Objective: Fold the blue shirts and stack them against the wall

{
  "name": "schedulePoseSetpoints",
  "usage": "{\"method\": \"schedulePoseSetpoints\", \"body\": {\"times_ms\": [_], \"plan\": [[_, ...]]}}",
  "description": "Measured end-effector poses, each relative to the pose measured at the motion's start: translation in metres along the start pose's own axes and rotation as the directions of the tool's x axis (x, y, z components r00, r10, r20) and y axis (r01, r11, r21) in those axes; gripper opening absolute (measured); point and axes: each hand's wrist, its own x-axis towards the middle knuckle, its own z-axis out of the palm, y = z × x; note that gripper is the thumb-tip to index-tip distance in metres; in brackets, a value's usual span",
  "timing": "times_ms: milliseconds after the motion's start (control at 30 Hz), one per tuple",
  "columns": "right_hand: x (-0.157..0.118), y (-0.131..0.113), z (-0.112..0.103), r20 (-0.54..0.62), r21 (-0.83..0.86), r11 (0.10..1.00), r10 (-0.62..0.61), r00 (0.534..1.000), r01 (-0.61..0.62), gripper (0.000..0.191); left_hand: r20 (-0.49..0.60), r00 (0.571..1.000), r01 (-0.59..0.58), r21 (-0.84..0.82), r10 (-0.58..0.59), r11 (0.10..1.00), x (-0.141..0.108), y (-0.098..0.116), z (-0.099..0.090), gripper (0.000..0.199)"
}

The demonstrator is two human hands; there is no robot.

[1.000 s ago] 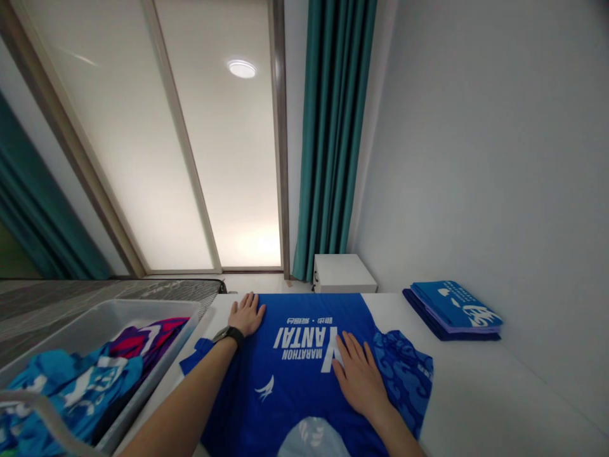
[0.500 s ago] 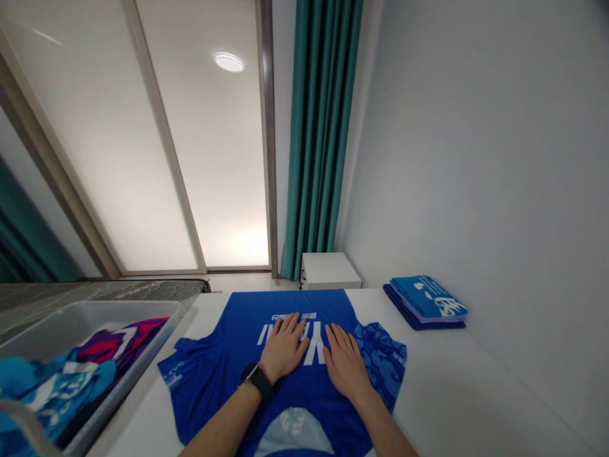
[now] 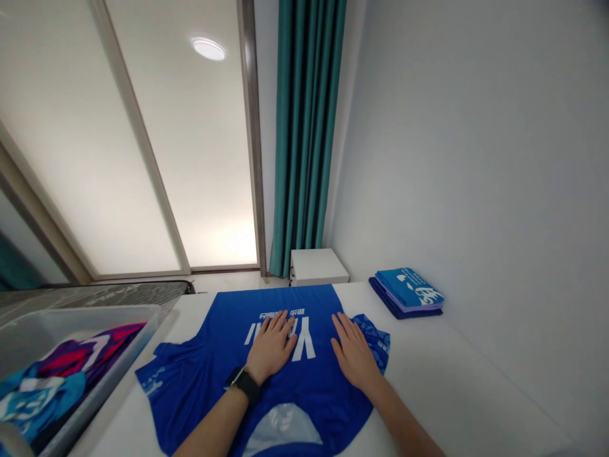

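A blue shirt with white lettering lies spread on the white table, its neck opening toward me. My left hand rests flat on the lettering at the shirt's middle, fingers extended; a black watch is on that wrist. On the shirt's right side, beside the patterned sleeve, lies my right hand, palm down with its fingers stretched out. It covers part of that sleeve. Neither hand grips the cloth.
Folded clothes are stacked at the table's back right, near the wall. A translucent bin at the left holds crumpled clothing. Beyond the table are a white cabinet and a green curtain.
My right hand has slid outward to the right over the shirt, toward the patterned sleeve. My left hand stays on the lettering. The whole view has shifted slightly.
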Motion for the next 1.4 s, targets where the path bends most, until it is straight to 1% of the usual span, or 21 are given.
{"method": "schedulePoseSetpoints", "body": {"times_ms": [133, 200, 267, 333, 400, 467, 567, 633, 700, 733, 800, 867, 967, 1067, 1167, 1300, 1400], "plan": [[-0.021, 0.036, 0.002, 0.027, -0.045, 0.999, 0.022, 0.999, -0.021, 0.060, -0.022, 1.000, -0.011, 0.003, 0.011, 1.000, 0.000, -0.001, 0.003, 0.050], [-0.029, 0.050, 0.003, 0.031, -0.086, 0.995, 0.051, 0.998, -0.048, 0.061, -0.022, 1.000, -0.014, 0.001, 0.014, 1.000, 0.000, -0.002, 0.003, 0.050], [-0.033, 0.057, 0.005, 0.020, -0.123, 0.989, 0.088, 0.996, -0.085, 0.062, -0.017, 1.000, -0.011, 0.006, 0.011, 1.000, 0.001, -0.002, 0.003, 0.050], [-0.034, 0.058, 0.006, -0.001, -0.152, 0.982, 0.116, 0.993, -0.114, 0.063, -0.025, 1.000, -0.012, 0.016, 0.012, 1.000, 0.001, -0.001, 0.002, 0.050], [-0.033, 0.058, 0.008, -0.021, -0.169, 0.978, 0.121, 0.992, -0.122, 0.063, -0.041, 0.998, -0.042, 0.016, 0.042, 0.999, 0.002, 0.006, -0.001, 0.049], [-0.032, 0.057, 0.009, -0.040, -0.179, 0.977, 0.114, 0.993, -0.119, 0.063, -0.037, 0.995, -0.094, -0.006, 0.093, 0.996, 0.003, 0.021, -0.004, 0.051], [-0.032, 0.057, 0.009, -0.059, -0.183, 0.976, 0.105, 0.993, -0.114, 0.063, 0.014, 0.984, -0.178, -0.062, 0.179, 0.982, 0.002, 0.057, -0.008, 0.057], [-0.033, 0.058, 0.010, -0.063, -0.179, 0.978, 0.097, 0.993, -0.107, 0.063, 0.032, 0.962, -0.265, -0.114, 0.270, 0.957, -0.004, 0.083, -0.008, 0.061], [-0.034, 0.059, 0.010, -0.061, -0.173, 0.980, 0.086, 0.994, -0.095, 0.063, 0.058, 0.934, -0.336, -0.185, 0.352, 0.923, -0.013, 0.105, -0.007, 0.065], [-0.034, 0.060, 0.010, -0.059, -0.172, 0.981, 0.078, 0.995, -0.088, 0.063, 0.063, 0.925, -0.354, -0.218, 0.375, 0.909, -0.018, 0.114, -0.005, 0.066], [-0.033, 0.061, 0.009, -0.056, -0.170, 0.983, 0.062, 0.997, -0.071, 0.063, 0.068, 0.906, -0.386, -0.275, 0.418, 0.881, -0.028, 0.123, -0.002, 0.069], [-0.033, 0.062, 0.008, -0.049, -0.164, 0.985, 0.042, 0.998, -0.050, 0.063, 0.074, 0.895, -0.398, -0.308, 0.439, 0.864, -0.035, 0.126, 0.000, 0.071], [-0.031, 0.062, 0.006, -0.044, -0.142, 0.988, 0.050, 0.998, -0.056, 0.063, 0.087, 0.896, -0.388, -0.321, 0.435, 0.864, -0.039, 0.126, -0.001, 0.073], [-0.028, 0.062, 0.006, -0.074, -0.134, 0.979, 0.143, 0.987, -0.152, 0.061, 0.086, 0.898, -0.386, -0.321, 0.432, 0.865, -0.039, 0.125, -0.005, 0.073], [-0.026, 0.061, 0.008, -0.109, -0.137, 0.956, 0.247, 0.963, -0.261, 0.060, 0.089, 0.896, -0.386, -0.329, 0.435, 0.862, -0.038, 0.126, -0.007, 0.072], [-0.024, 0.065, 0.010, -0.160, -0.136, 0.936, 0.303, 0.940, -0.325, 0.058, 0.110, 0.895, -0.378, -0.326, 0.432, 0.867, -0.038, 0.126, -0.006, 0.070], [-0.026, 0.076, 0.008, -0.225, -0.131, 0.923, 0.327, 0.918, -0.361, 0.052, 0.091, 0.892, -0.396, -0.317, 0.443, 0.862, -0.038, 0.125, -0.004, 0.068]]}}
